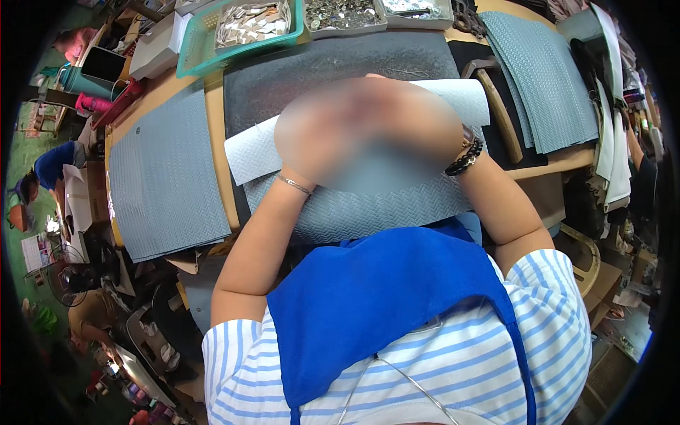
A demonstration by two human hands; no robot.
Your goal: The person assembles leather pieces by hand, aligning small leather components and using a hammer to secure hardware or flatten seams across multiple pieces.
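A grey-blue sheet with a woven zigzag texture [382,211] lies in front of me, its near part curving down over the table edge. A paler, whitish band with the same texture [249,153] crosses its far side; whether it is a fold or a separate piece I cannot tell. Both my left hand [303,147] and my right hand [428,124] are over the sheet, close together. A blur covers them, so their fingers and anything between them are hidden.
A dark work slab [262,88] lies beyond my hands. Textured sheets lie at the left [166,177] and stacked at the right [545,85]. A wooden-handled hammer [499,113] rests right. Behind are a teal basket [188,53] and trays of small parts [345,30]. People work far left.
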